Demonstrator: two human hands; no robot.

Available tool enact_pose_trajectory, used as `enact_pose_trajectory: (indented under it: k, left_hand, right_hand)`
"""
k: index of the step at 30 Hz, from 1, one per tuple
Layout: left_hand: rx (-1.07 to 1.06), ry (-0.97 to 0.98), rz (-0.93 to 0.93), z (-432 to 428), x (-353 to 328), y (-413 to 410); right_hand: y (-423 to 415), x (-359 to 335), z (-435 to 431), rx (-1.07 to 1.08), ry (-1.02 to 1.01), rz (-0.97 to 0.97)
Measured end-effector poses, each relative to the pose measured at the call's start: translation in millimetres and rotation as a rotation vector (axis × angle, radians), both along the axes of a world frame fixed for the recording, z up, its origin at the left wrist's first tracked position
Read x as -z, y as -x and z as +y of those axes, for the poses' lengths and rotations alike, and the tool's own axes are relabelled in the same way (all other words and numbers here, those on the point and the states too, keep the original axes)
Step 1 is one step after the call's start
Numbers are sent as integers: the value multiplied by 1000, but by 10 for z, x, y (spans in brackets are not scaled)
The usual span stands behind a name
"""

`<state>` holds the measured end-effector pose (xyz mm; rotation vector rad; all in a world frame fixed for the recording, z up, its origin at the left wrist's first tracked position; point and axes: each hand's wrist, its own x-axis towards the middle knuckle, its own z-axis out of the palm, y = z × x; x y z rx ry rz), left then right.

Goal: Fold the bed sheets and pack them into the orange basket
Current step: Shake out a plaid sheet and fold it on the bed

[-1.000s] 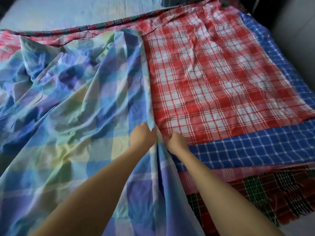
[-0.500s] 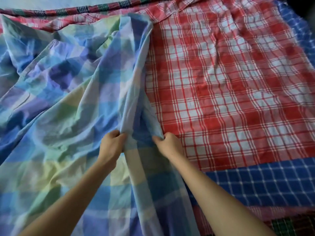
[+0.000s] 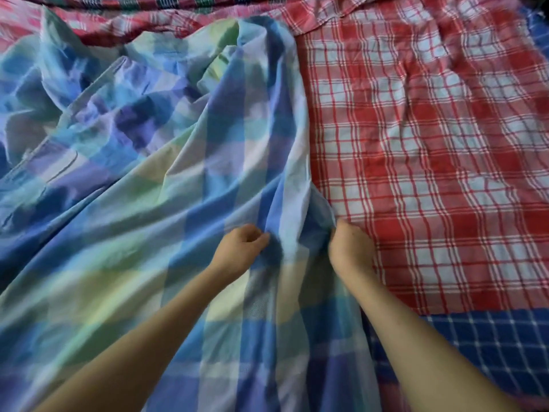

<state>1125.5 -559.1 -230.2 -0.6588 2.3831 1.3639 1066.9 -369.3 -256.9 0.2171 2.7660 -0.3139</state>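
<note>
Underneath, a red checked sheet [image 3: 430, 150] and a blue checked sheet [image 3: 493, 349] are spread; the pastel sheet [image 3: 142, 239], cut off leftward, is pinched by left hand [image 3: 237, 252] and right hand [image 3: 350, 248].

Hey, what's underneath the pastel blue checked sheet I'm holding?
The pastel checked sheet lies over a red-and-white checked sheet; a blue checked sheet shows nearer you. Whatever else lies beneath is covered.

Matt, creased woven-cotton pastel sheet [image 3: 142, 221]
</note>
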Motion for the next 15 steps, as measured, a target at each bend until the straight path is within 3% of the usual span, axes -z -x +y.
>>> enact_pose_trajectory:
  k: [6, 8, 15]
  left_hand:
    - [-140, 259, 73, -329, -84, -393]
    - [-214, 288, 61, -533, -166, -649]
    - [-512, 411, 17, -1482, -574, -1969]
  right_hand:
    - [-259, -285, 2, -177, -96, 264]
    - [-424, -459, -121, -257, -31, 347]
    - [-1169, -1091, -1253, -567, 307, 307]
